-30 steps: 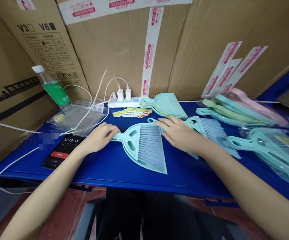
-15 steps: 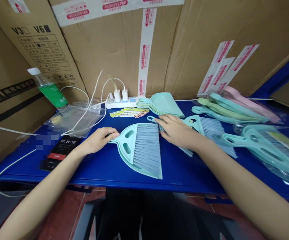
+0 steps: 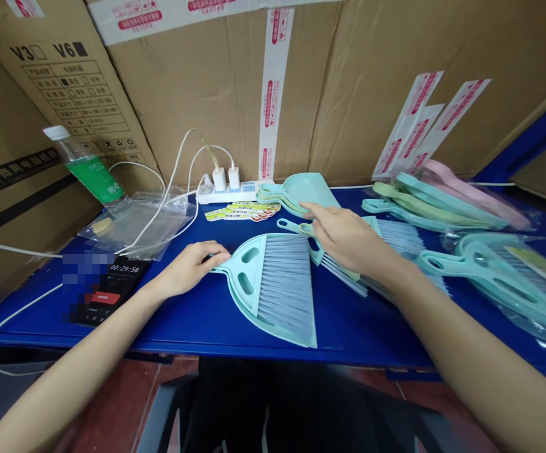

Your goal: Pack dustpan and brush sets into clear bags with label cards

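Note:
My left hand (image 3: pixel 200 267) grips the handle end of a mint dustpan (image 3: pixel 273 328) with a grey-bristled brush (image 3: pixel 285 283) lying on it, near the front edge of the blue table. My right hand (image 3: pixel 343 236) hovers over or rests on other mint brushes (image 3: pixel 398 238) lying right of centre; its fingers are spread, with the tips near the stacked mint dustpans (image 3: pixel 311 187) at the back. A green brush part shows beneath this hand, which hides much of that pile. Whether the fingertips touch anything is unclear.
Yellow printed cards (image 3: pixel 239 212) lie before a power strip (image 3: pixel 226 194) with white chargers and cables. At left are a bottle (image 3: pixel 91 173), clear plastic bags (image 3: pixel 145 220) and a phone (image 3: pixel 112 289). Bagged sets (image 3: pixel 513 277) and stacked coloured dustpans (image 3: pixel 443 201) lie at right. Cardboard (image 3: pixel 207 82) stands behind.
My right hand has moved slightly right and up, off the brush handle, uncovering more of the handles. The dustpan and brush at my left hand have shifted slightly right.

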`<act>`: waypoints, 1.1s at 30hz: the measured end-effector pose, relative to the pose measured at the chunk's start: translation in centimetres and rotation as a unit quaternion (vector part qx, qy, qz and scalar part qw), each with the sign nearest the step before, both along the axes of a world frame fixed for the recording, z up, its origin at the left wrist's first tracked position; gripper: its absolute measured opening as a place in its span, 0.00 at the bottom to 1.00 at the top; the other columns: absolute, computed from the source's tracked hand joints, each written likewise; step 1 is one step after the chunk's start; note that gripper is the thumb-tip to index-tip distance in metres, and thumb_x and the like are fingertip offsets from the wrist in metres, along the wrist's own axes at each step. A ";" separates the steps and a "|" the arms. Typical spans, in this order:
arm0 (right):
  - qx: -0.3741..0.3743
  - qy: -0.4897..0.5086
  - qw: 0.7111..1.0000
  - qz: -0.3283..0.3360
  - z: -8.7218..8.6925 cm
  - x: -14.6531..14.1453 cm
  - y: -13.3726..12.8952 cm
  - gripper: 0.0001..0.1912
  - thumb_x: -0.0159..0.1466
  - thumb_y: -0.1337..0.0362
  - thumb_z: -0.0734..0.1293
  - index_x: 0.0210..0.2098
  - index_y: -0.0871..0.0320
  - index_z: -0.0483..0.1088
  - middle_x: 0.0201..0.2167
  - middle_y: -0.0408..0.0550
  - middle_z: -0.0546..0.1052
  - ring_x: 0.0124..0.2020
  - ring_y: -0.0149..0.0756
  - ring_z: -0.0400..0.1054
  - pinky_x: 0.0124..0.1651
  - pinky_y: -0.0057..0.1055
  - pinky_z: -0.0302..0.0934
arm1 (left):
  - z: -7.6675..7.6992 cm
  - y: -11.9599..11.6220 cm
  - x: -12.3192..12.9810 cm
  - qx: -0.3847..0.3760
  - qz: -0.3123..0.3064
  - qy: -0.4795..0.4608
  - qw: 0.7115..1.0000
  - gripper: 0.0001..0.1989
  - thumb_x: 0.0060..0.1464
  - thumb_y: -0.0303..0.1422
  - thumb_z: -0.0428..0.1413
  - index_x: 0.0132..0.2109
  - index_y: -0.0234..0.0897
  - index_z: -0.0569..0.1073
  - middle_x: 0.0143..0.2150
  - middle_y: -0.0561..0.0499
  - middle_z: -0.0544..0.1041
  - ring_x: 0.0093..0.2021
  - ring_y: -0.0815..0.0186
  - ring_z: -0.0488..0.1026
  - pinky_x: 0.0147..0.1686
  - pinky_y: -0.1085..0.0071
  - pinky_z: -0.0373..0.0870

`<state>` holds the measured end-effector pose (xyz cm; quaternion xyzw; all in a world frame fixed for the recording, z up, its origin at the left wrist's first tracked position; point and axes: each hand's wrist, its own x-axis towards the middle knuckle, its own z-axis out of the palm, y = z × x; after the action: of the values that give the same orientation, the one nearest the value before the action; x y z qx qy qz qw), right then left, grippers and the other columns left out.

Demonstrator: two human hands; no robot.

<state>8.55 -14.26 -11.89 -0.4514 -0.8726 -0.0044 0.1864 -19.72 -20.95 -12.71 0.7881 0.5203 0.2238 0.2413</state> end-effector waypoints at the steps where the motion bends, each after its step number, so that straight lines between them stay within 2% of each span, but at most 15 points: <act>1: 0.011 0.011 1.000 -0.013 0.1 0.0 0.0 0.28 0.65 0.70 0.51 0.61 0.68 0.66 0.48 0.61 0.80 0.50 0.52 0.73 0.54 0.52 0.63 | 0.0 0.0 0.0 0.001 0.001 -0.001 1.000 0.19 0.61 0.43 0.47 0.34 0.36 0.75 0.33 0.51 0.77 0.34 0.66 0.72 0.39 0.71 0.67; 3: 0.035 0.034 0.999 -0.013 0.3 0.0 -0.1 0.27 0.66 0.70 0.52 0.60 0.66 0.67 0.48 0.59 0.80 0.49 0.51 0.73 0.55 0.53 0.63 | -0.1 0.0 0.1 0.001 0.006 -0.002 1.000 0.19 0.61 0.43 0.47 0.33 0.36 0.75 0.33 0.51 0.77 0.34 0.66 0.72 0.39 0.70 0.67; 4: 0.041 0.042 0.998 0.007 0.3 0.0 -0.2 0.26 0.67 0.68 0.52 0.59 0.65 0.69 0.49 0.59 0.80 0.49 0.51 0.73 0.55 0.54 0.62 | -0.1 0.0 0.1 0.001 0.009 -0.003 1.000 0.19 0.61 0.43 0.47 0.33 0.35 0.75 0.33 0.51 0.77 0.33 0.66 0.72 0.39 0.70 0.67; 7: 0.019 0.034 0.992 0.121 0.2 -0.3 -0.7 0.25 0.71 0.59 0.53 0.58 0.62 0.70 0.55 0.57 0.76 0.57 0.50 0.68 0.60 0.54 0.59 | -0.1 0.0 0.1 -0.005 0.016 -0.007 1.000 0.19 0.61 0.43 0.48 0.33 0.36 0.76 0.33 0.51 0.77 0.33 0.66 0.72 0.38 0.71 0.67; 9: -0.016 0.006 0.983 0.183 -0.1 -0.7 -1.4 0.27 0.71 0.53 0.55 0.62 0.59 0.67 0.62 0.57 0.71 0.65 0.51 0.61 0.64 0.55 0.54 | -0.2 -0.1 0.0 -0.013 0.015 -0.015 1.000 0.18 0.60 0.43 0.49 0.33 0.36 0.77 0.33 0.51 0.78 0.34 0.66 0.72 0.38 0.71 0.67; 12: -0.077 -0.038 0.971 0.224 -0.7 -1.6 -2.4 0.35 0.67 0.43 0.59 0.68 0.54 0.59 0.70 0.55 0.57 0.71 0.54 0.45 0.68 0.61 0.43 | -0.2 -0.1 -0.1 -0.030 0.004 -0.031 0.999 0.18 0.60 0.43 0.50 0.34 0.35 0.78 0.32 0.51 0.79 0.33 0.66 0.72 0.38 0.72 0.67; 14: -0.113 -0.061 0.964 0.233 -1.0 -2.2 -2.9 0.39 0.66 0.41 0.60 0.70 0.54 0.54 0.73 0.57 0.49 0.72 0.56 0.36 0.69 0.63 0.37 | -0.1 0.0 -0.2 -0.039 -0.001 -0.041 0.998 0.17 0.59 0.42 0.51 0.34 0.35 0.78 0.32 0.51 0.79 0.33 0.66 0.72 0.37 0.72 0.67; 17: -0.134 -0.072 0.960 0.233 -1.3 -2.8 -3.4 0.43 0.66 0.41 0.61 0.71 0.58 0.49 0.73 0.59 0.40 0.72 0.58 0.29 0.69 0.65 0.32 | 0.0 0.1 -0.4 -0.065 -0.009 -0.052 0.996 0.17 0.57 0.43 0.53 0.33 0.34 0.78 0.31 0.51 0.79 0.33 0.66 0.71 0.36 0.73 0.67; 19: -0.138 -0.071 0.958 0.243 -1.4 -3.1 -3.6 0.45 0.66 0.40 0.60 0.72 0.61 0.47 0.73 0.60 0.39 0.72 0.56 0.26 0.69 0.64 0.29 | 0.1 0.1 -0.5 -0.097 -0.009 -0.062 0.993 0.18 0.55 0.45 0.54 0.34 0.33 0.79 0.31 0.51 0.79 0.31 0.67 0.70 0.34 0.73 0.67; 23: -0.141 -0.065 0.952 0.263 -1.6 -3.6 -4.0 0.49 0.65 0.38 0.59 0.72 0.67 0.44 0.72 0.62 0.45 0.73 0.53 0.27 0.70 0.59 0.20 | 0.2 0.0 -0.5 -0.177 0.003 -0.103 0.979 0.21 0.52 0.49 0.58 0.35 0.32 0.78 0.27 0.53 0.75 0.26 0.70 0.67 0.26 0.75 0.67; 27: -0.164 -0.068 0.947 0.267 -1.7 -3.9 -4.5 0.49 0.65 0.39 0.60 0.72 0.68 0.44 0.73 0.64 0.41 0.73 0.54 0.27 0.70 0.60 0.24 | 0.3 -0.2 -0.4 -0.236 0.013 -0.151 0.960 0.23 0.48 0.51 0.61 0.36 0.32 0.77 0.25 0.55 0.72 0.22 0.73 0.67 0.23 0.76 0.67; 30: -0.198 -0.074 0.942 0.260 -1.7 -3.9 -4.8 0.47 0.66 0.41 0.60 0.72 0.63 0.44 0.73 0.61 0.35 0.72 0.56 0.20 0.69 0.62 0.30 | 0.4 -0.3 -0.2 -0.248 0.010 -0.167 0.954 0.24 0.48 0.51 0.62 0.37 0.32 0.77 0.24 0.56 0.70 0.21 0.74 0.66 0.20 0.77 0.65; 33: -0.221 -0.073 0.939 0.253 -1.6 -3.9 -5.0 0.47 0.65 0.40 0.60 0.73 0.62 0.43 0.74 0.61 0.34 0.71 0.57 0.20 0.69 0.62 0.31 | 0.4 -0.3 -0.1 -0.256 0.012 -0.176 0.951 0.24 0.48 0.50 0.62 0.41 0.31 0.77 0.25 0.56 0.70 0.21 0.74 0.66 0.20 0.77 0.65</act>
<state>4.63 -19.25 -13.46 -0.2438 -0.9483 0.2028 0.0127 -19.83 -21.29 -12.28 0.6421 0.5185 0.2208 0.5197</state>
